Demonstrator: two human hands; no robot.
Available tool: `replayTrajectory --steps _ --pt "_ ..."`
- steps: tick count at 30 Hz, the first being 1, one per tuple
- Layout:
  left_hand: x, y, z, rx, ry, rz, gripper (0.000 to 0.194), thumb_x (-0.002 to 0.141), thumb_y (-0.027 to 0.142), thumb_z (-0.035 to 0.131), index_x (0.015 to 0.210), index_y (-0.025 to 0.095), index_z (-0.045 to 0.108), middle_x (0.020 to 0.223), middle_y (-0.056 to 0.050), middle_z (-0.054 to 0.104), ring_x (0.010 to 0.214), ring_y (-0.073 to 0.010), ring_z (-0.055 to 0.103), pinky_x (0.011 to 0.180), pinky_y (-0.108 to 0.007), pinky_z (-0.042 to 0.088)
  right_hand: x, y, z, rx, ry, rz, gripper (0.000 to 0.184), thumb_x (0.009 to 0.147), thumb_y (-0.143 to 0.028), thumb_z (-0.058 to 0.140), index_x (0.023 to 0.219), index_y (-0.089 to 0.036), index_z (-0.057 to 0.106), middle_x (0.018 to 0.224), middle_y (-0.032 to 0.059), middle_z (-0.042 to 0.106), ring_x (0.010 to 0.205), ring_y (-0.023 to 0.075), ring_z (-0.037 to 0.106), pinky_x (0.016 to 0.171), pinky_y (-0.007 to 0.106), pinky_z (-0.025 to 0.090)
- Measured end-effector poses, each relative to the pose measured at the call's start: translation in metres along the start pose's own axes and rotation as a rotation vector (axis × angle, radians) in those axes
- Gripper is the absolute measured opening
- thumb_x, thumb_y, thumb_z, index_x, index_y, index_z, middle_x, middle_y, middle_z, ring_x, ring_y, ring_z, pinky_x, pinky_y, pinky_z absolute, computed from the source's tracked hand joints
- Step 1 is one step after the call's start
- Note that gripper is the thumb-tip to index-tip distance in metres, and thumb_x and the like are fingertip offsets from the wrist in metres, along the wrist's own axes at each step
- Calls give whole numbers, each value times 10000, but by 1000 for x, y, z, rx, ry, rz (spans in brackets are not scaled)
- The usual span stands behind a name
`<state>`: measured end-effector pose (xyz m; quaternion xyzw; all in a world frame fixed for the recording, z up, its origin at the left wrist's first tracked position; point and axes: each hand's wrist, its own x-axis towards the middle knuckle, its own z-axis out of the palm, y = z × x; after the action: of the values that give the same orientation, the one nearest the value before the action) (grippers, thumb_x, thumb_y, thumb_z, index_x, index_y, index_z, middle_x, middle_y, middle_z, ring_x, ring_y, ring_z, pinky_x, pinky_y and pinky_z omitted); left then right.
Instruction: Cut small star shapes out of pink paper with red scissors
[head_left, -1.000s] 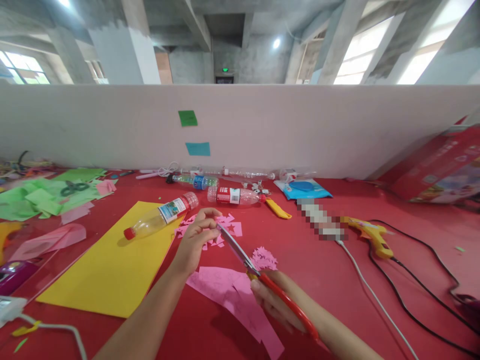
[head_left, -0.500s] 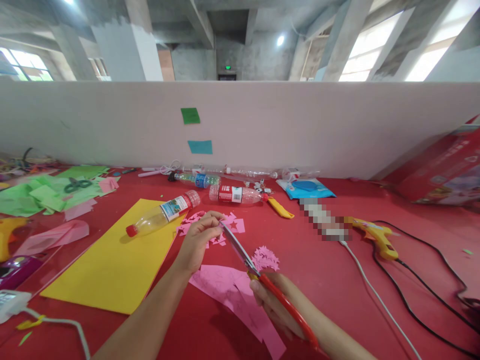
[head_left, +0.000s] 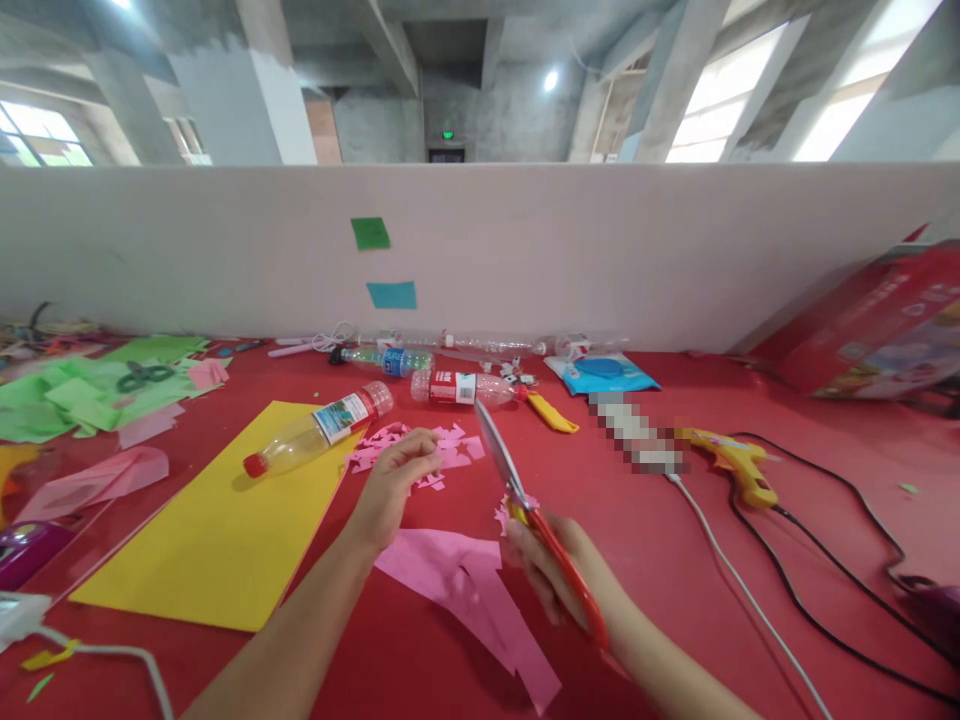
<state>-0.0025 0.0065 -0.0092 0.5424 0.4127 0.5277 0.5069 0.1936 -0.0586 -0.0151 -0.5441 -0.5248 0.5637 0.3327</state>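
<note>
My right hand [head_left: 562, 570] grips a pair of red-handled scissors [head_left: 559, 555], the blades pointing up and away from me. Under the scissors, partly covered by them, lies a small heap of cut pink paper [head_left: 504, 515]. My left hand [head_left: 397, 480] is closed in a pinch; I cannot make out what, if anything, is between its fingertips. Behind that hand, pink paper scraps [head_left: 457, 447] are scattered on the red table. A larger strip of pink paper [head_left: 465, 575] lies in front, between my two forearms.
Left is a yellow sheet [head_left: 202, 540] with a plastic bottle [head_left: 289, 443] across its far corner. Further back are a red-labelled bottle [head_left: 491, 388], a yellow-handled cutter [head_left: 553, 413] and a blue packet [head_left: 607, 372]. A yellow glue gun [head_left: 739, 465] with cables lies right.
The scissors have moved off my left hand's fingertips, swinging upright and slightly right. The pink bit seen at those fingertips earlier no longer shows. My view has shifted a little.
</note>
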Motion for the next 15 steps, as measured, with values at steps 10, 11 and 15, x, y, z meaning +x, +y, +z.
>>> replayTrajectory --steps 10,11,15 --pt "-25 9 41 -134 -353 -252 197 694 302 669 571 177 578 889 -46 582 856 -193 548 819 -332 425 0 -8 -4 79 141 -183 267 755 -384 593 630 -215 428 347 -81 426 317 80 412 372 194 330" --pt "-24 8 41 -113 -347 -242 198 706 307 663 580 178 582 944 -57 589 905 -208 554 843 -343 426 0 -8 -4 90 156 -201 267 763 -373 587 622 -216 423 347 -80 424 317 78 409 376 195 330" --pt "-9 -3 30 221 -205 -88 233 793 364 591 631 198 595 1204 -80 530 1176 -267 463 991 -418 370 4 0 -7 247 229 -284 339 792 -381 575 560 -229 380 346 -74 397 312 74 370 369 208 324"
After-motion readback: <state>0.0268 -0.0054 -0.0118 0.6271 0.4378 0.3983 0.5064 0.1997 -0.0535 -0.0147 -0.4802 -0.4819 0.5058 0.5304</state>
